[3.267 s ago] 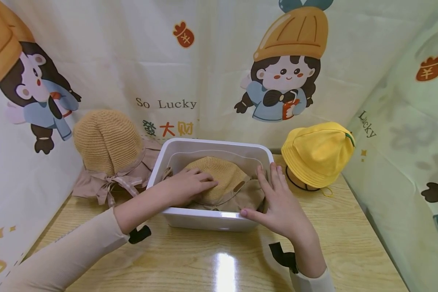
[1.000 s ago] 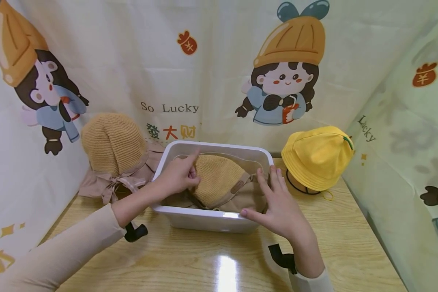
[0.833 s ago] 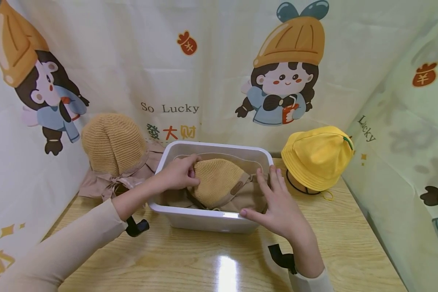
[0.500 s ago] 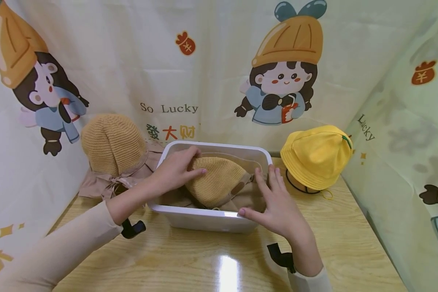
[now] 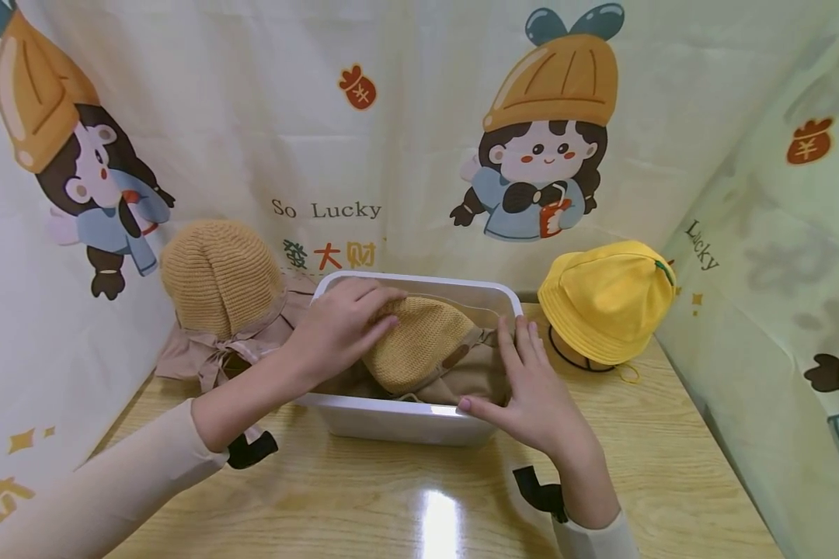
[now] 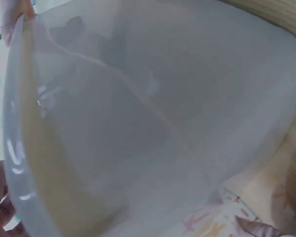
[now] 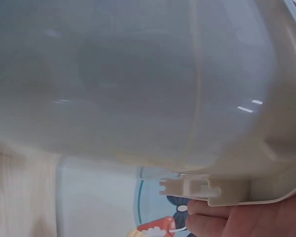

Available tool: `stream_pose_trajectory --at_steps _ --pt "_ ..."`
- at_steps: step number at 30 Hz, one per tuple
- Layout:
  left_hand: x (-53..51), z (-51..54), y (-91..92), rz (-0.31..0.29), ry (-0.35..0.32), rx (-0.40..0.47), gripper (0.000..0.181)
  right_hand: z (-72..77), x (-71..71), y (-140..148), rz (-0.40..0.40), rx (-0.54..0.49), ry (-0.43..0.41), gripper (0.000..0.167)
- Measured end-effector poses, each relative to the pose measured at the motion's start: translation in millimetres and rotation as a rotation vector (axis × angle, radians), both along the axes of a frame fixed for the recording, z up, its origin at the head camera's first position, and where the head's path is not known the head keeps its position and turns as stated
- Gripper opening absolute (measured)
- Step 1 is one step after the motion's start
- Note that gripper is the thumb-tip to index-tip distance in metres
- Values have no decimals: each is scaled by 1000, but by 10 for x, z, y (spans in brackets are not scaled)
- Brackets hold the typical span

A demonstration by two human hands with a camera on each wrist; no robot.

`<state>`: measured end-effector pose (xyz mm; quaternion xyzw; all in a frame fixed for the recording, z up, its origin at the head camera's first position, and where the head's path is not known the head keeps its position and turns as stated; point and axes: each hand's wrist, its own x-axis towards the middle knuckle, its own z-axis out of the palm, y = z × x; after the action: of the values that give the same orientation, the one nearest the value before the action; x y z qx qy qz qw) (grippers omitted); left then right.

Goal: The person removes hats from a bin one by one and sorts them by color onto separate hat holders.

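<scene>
A straw-coloured sun hat (image 5: 419,341) with a taupe cloth brim and a brown tag lies in a white plastic bin (image 5: 405,418). My left hand (image 5: 346,322) lies over the upper left of its crown. Its thumb is stretched out and its fingers are slightly bent along the crown's top edge. My right hand (image 5: 541,396) rests on the bin's front right corner, fingers fairly straight over the right rim and thumb on the front rim. In both wrist views the bin's outer wall (image 6: 123,113) fills most of the picture; finger parts (image 7: 207,222) show under the rim in the right wrist view.
Left of the bin, a similar sun hat (image 5: 220,279) with a tied ribbon sits on a stand. On the right stands a yellow bucket hat (image 5: 608,299) with a dark cord. A printed cloth (image 5: 405,140) hangs behind the wooden table (image 5: 363,497).
My left hand has gone from lying flat on the crown to its left side, pinching there, then up and right along its top edge. My right hand has stayed on the bin's corner.
</scene>
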<state>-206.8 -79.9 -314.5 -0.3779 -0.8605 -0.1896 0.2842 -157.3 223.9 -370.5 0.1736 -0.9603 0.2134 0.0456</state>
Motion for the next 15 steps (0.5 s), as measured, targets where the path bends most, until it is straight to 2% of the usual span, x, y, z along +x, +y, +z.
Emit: stream_pose_trajectory --at_steps 9,15 --pt "62 162 20 -38 149 41 26 -15 1 4 -2 -20 2 124" --pt "93 253 39 -45 194 40 21 -8 0 5 -3 -17 -11 122"
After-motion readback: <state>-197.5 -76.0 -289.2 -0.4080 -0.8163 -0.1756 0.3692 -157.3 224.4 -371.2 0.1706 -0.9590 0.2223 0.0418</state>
